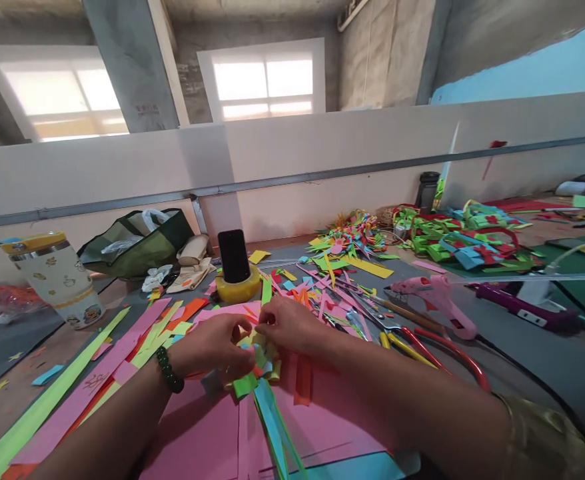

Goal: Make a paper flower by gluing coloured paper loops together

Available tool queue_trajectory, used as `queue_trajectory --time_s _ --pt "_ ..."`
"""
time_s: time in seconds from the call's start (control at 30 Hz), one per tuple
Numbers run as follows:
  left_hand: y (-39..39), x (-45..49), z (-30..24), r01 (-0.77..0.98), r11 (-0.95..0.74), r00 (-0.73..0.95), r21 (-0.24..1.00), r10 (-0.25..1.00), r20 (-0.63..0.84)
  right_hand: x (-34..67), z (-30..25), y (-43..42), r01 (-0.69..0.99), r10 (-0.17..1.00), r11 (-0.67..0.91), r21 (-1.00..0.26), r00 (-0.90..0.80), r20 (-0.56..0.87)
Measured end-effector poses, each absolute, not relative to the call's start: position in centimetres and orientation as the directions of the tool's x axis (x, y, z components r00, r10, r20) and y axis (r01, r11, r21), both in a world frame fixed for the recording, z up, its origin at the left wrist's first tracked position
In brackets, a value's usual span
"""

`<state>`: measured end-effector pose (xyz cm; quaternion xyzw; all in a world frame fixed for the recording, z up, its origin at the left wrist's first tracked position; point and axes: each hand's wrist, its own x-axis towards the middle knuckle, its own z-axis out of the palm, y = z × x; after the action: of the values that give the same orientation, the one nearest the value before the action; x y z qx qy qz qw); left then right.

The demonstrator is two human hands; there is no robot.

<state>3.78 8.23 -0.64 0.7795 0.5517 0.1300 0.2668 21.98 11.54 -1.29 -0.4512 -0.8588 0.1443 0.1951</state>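
My left hand [212, 347] and my right hand [290, 327] meet over a small woven bundle of coloured paper strips [255, 367]. Both hands have their fingers pinched on it, holding it just above a large pink sheet [207, 433]. Green, blue and orange strip ends hang from the bundle toward me. A dark bead bracelet [168, 370] circles my left wrist. Long green and pink paper strips [72, 393] lie to the left of my hands.
A black phone stands in a yellow tape roll [237, 280] behind my hands. A pink glue gun [435, 297], red-handled scissors [447, 353], a patterned bottle [55, 280] and a green bag [137, 243] surround the work. Finished paper pieces [452, 237] pile up at the right.
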Motion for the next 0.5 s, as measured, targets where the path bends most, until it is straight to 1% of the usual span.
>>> queue_trajectory --time_s 0.13,0.3,0.37,0.5 --pt "8.4 3.7 -0.9 0.808 -0.208 0.301 0.551 0.950 -0.084 22.0 -1.3 11.4 0.693 0.826 0.557 -0.457 -0.520 0.219" --pt "8.3 4.1 -0.9 0.826 -0.198 0.296 0.528 0.949 -0.109 22.1 -1.5 11.7 0.661 0.820 0.567 -0.491 -0.508 0.263" --pt "8.1 4.2 -0.9 0.798 -0.164 0.302 0.580 0.942 -0.149 22.1 -1.7 12.0 0.646 0.814 0.576 -0.501 -0.508 0.281" --pt "7.7 4.2 -0.2 0.632 -0.066 0.382 0.772 0.893 -0.236 22.4 -1.7 12.9 0.607 0.799 0.599 -0.521 -0.490 0.348"
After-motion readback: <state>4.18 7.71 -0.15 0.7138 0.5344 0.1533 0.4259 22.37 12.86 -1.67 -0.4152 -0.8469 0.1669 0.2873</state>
